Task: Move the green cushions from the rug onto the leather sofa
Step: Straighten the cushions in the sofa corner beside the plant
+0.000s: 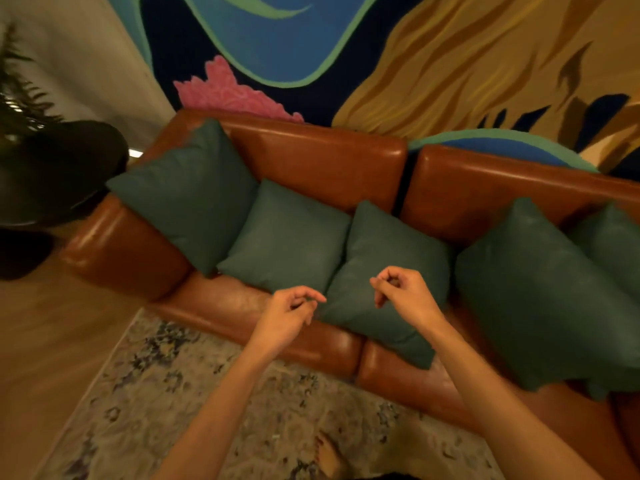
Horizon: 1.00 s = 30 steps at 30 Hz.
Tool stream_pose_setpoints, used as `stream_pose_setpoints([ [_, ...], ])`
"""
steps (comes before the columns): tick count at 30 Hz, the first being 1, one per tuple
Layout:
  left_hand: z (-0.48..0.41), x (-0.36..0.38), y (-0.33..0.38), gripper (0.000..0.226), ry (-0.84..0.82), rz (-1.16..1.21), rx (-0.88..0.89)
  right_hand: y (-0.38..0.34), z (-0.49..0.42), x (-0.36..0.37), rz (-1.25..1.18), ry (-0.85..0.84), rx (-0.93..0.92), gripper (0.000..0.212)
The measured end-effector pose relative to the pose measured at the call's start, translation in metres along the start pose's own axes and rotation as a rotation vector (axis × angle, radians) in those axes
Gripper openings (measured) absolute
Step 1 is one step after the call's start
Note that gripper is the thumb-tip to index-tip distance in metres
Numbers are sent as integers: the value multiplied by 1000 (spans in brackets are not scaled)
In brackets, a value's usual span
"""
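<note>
While hands [287,317] [405,296] hover empty, loosely curled — green cushions [287,237] line leather sofa [322,157].

Five green cushions [287,237] are propped in a row on the leather sofa [318,161], against its backrest, and a patterned rug [166,393] is laid before it.

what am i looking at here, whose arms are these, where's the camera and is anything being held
There is no machine here. A person wears one camera on the head, looking forward and down, so the two bare arms are their own. The left hand and right hand hover over a brown leather sofa, fingers loosely curled, holding nothing. Five green cushions sit along its seat. The patterned rug in front shows no cushion.
</note>
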<state>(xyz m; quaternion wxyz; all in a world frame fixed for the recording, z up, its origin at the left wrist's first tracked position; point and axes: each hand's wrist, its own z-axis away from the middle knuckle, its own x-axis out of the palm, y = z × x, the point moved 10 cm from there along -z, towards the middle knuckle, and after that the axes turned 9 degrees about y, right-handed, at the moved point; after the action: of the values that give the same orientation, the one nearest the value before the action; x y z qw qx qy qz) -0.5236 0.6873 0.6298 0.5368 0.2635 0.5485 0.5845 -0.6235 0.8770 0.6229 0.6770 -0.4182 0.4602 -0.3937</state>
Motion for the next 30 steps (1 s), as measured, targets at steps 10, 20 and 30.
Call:
stream_pose_setpoints([
  [10, -30, -117, -42, 31, 103, 15, -107, -31, -37, 136, -26, -175, 2, 28],
  [20, -151, -201, -35, 30, 204, 11, -154, -86, -156, 216, -84, -241, 40, 28],
  [30, -256, -306, -30, 28, 417, 24, -181, -123, -283, 291, -27, -322, 163, 29],
])
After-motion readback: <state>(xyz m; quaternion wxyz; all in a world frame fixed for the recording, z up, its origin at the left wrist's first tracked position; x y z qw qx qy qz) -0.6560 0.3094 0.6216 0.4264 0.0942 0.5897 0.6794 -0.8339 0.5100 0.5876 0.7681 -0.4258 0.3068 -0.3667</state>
